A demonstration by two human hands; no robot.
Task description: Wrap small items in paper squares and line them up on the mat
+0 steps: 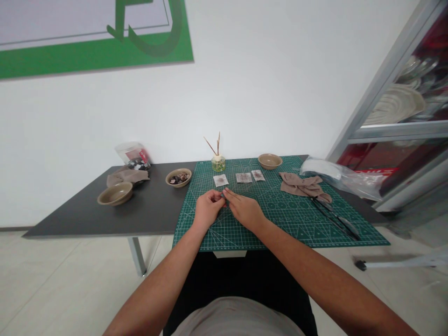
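Over the green cutting mat (276,224), my left hand (207,207) and my right hand (246,211) meet at the fingertips. The left thumb and fingers are pinched together. My right fingers lie close together and press toward the same spot. Whatever is between them is too small and covered to make out. Just beyond the fingertips lies a small white square (220,180) with a brownish smudge. Two similar pieces, a white square (244,178) and a tilted white square (258,175), lie to its right.
A bowl of dark and pale bits (178,178) stands left of the mat, near another bowl (115,194), a brown cloth (128,176) and a clear container (133,154). At the back are a reed diffuser (218,163) and a bowl (270,161). Rightward: a crumpled cloth (304,185), tweezers-like black tools (336,218), a plastic bag (341,176).
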